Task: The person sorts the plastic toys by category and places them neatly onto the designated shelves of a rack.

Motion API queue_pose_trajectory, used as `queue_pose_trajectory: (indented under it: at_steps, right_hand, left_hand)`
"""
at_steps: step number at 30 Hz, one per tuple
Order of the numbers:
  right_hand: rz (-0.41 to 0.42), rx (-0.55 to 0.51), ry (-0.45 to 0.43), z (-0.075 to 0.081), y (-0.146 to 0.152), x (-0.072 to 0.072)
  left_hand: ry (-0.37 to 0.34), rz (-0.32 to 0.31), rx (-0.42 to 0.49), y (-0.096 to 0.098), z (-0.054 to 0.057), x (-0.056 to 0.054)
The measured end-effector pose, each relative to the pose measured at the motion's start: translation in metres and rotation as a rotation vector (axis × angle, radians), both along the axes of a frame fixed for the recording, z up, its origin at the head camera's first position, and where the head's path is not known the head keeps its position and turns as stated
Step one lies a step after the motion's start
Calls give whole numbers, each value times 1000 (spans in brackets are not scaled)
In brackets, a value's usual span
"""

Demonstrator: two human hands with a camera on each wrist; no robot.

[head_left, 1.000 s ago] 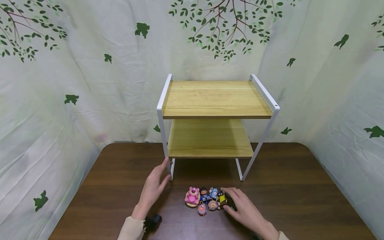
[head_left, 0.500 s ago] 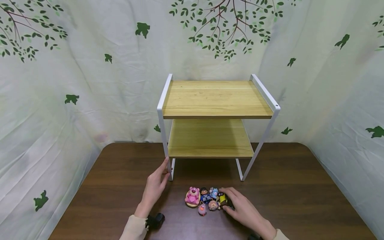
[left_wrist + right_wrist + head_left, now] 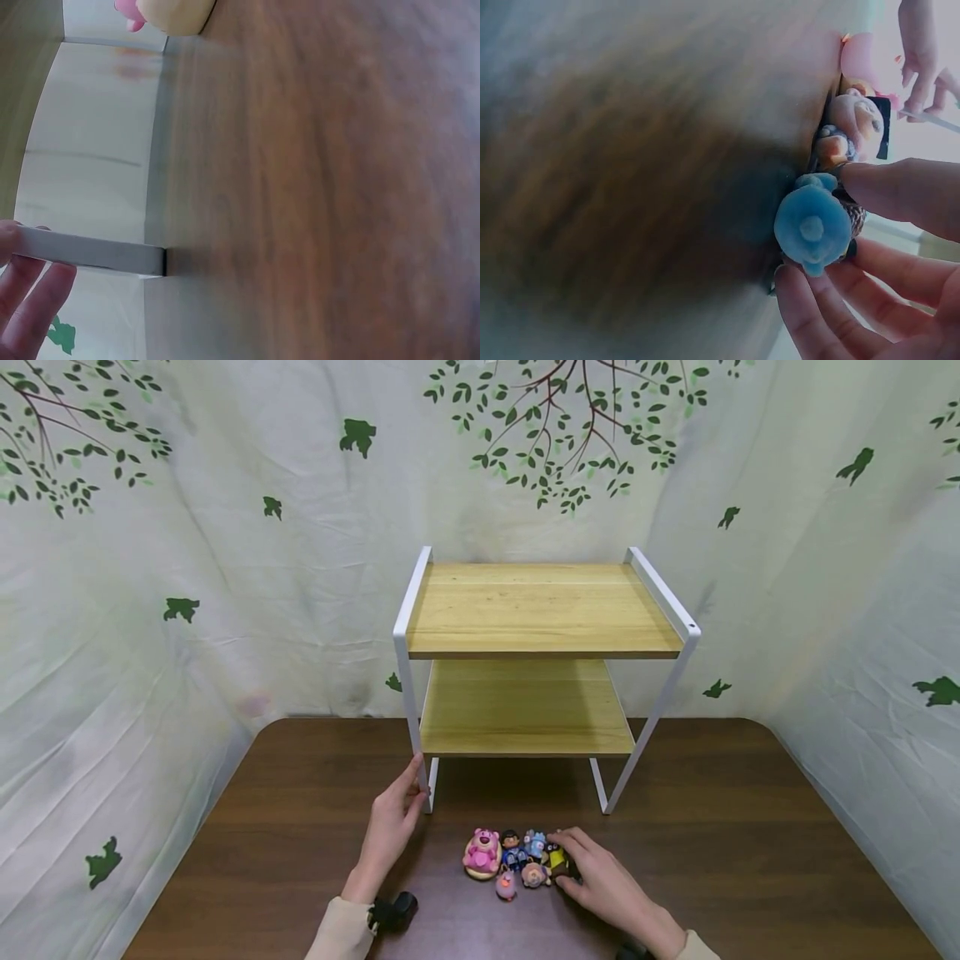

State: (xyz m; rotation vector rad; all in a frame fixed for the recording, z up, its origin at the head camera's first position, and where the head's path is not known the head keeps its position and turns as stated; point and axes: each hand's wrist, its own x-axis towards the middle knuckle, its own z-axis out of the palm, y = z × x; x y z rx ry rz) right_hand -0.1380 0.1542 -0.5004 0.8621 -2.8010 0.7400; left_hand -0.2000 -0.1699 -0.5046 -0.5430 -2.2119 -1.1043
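Observation:
My left hand (image 3: pixel 386 831) grips the white front left leg of a two-tier shelf (image 3: pixel 543 610). In the left wrist view, its fingers and thumb lie on opposite sides of that leg (image 3: pixel 97 252). A cluster of small toy figures stands before the shelf: a pink bear (image 3: pixel 482 850), a dark-haired figure (image 3: pixel 512 850), a blue one (image 3: pixel 536 842), a yellow-and-black one (image 3: pixel 557 860) and two smaller pinkish ones. At the cluster's right end, my right hand (image 3: pixel 611 885) has thumb and fingers round a round light-blue toy figure (image 3: pixel 812 225), hidden under it in the head view.
The shelf stands on a brown wooden table (image 3: pixel 712 827), its wooden boards at two heights. A pale curtain (image 3: pixel 315 568) with printed leaves hangs behind and at both sides. Dark wrist devices (image 3: pixel 395 912) sit below both hands.
My left fingers and thumb have closed in on the shelf leg. My right hand has moved slightly left against the figures. The shelf and the figures look nearly the same.

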Motion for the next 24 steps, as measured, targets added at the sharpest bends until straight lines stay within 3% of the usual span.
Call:
queue_pose_trajectory:
  at_steps: [15, 24]
  right_hand:
    - [28, -188, -13, -2, 3, -4]
    - [-4, -267, -91, 8, 1, -2]
  left_hand:
    - [5, 74, -32, 5, 0, -1]
    - [-3, 87, -29, 6, -2, 1]
